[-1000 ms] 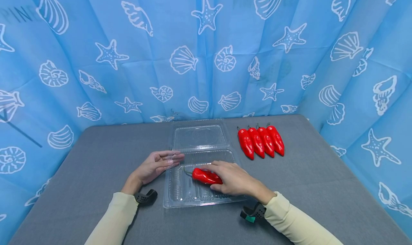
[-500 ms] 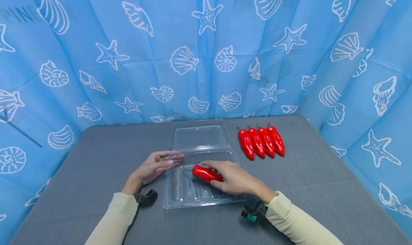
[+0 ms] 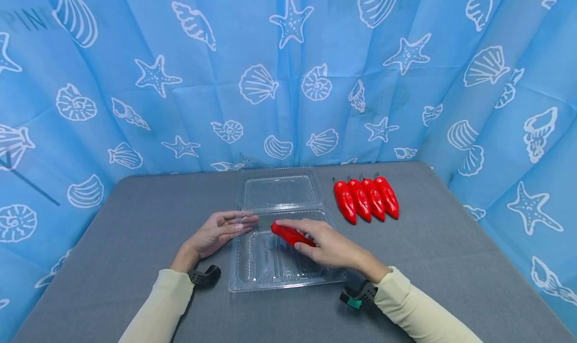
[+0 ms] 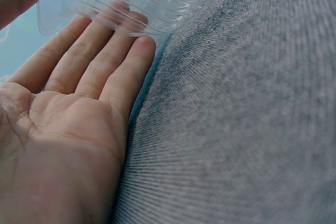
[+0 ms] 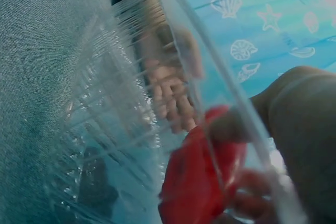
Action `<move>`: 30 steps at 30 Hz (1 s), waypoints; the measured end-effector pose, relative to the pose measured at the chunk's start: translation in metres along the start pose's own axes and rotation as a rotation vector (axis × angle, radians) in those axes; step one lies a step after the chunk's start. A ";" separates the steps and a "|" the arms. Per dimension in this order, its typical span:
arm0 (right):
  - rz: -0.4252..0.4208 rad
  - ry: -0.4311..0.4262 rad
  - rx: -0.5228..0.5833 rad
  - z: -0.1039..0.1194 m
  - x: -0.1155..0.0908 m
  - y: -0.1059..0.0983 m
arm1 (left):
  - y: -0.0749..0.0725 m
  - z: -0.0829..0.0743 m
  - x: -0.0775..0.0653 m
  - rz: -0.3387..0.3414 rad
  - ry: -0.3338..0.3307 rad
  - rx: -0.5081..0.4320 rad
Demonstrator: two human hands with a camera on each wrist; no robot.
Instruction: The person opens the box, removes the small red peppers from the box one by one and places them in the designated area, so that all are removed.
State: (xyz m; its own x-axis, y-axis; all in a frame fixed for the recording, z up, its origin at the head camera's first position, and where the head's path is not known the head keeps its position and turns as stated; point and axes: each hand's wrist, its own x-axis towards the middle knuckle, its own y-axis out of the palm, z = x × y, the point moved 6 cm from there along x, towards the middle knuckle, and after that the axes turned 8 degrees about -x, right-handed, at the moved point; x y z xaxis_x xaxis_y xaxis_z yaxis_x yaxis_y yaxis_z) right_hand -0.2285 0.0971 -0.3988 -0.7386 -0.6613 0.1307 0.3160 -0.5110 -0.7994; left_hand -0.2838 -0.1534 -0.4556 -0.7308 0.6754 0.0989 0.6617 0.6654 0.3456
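Observation:
In the head view my right hand [image 3: 335, 245] grips a red pepper [image 3: 288, 234] over the tray half of a clear plastic clamshell box [image 3: 288, 285]. The pepper slants with its stem end toward the back left; the stem itself is hidden. Through the box wall, the right wrist view shows the same pepper [image 5: 197, 177] between thumb and fingers. My left hand [image 3: 221, 235] lies at the box's left side with fingers extended. In the left wrist view its palm [image 4: 63, 140] faces up and the fingertips reach the ribbed clear wall [image 4: 136, 1].
The box's lid [image 3: 279, 190] is folded back flat behind the tray. Several red peppers [image 3: 360, 200] lie side by side at the back right of the grey table [image 3: 428, 263]. A blue shell-patterned curtain [image 3: 293, 107] hangs along the back and sides.
My right hand has moved the pepper toward the back of the tray and turned it to a steeper slant, its stem passing out of sight. The left hand has stayed put.

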 end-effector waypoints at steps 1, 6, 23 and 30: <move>-0.003 -0.004 -0.001 0.000 0.000 -0.001 | 0.000 0.000 0.000 0.002 0.001 0.001; 0.000 0.006 0.007 0.001 0.000 -0.003 | 0.000 0.000 0.000 0.005 0.002 0.005; -0.064 -0.002 0.095 -0.002 -0.003 -0.021 | -0.001 0.001 0.000 0.011 0.008 0.018; -0.071 0.021 0.106 -0.005 -0.005 -0.029 | -0.001 0.000 0.000 0.017 0.011 0.000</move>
State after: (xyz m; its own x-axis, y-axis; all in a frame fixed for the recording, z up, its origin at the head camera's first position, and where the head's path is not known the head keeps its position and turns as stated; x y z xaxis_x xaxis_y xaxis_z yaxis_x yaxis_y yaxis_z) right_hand -0.2368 0.1177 -0.3793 -0.7734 -0.6101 0.1720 0.3225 -0.6123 -0.7219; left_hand -0.2844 -0.1535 -0.4558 -0.7213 0.6830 0.1151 0.6741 0.6539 0.3435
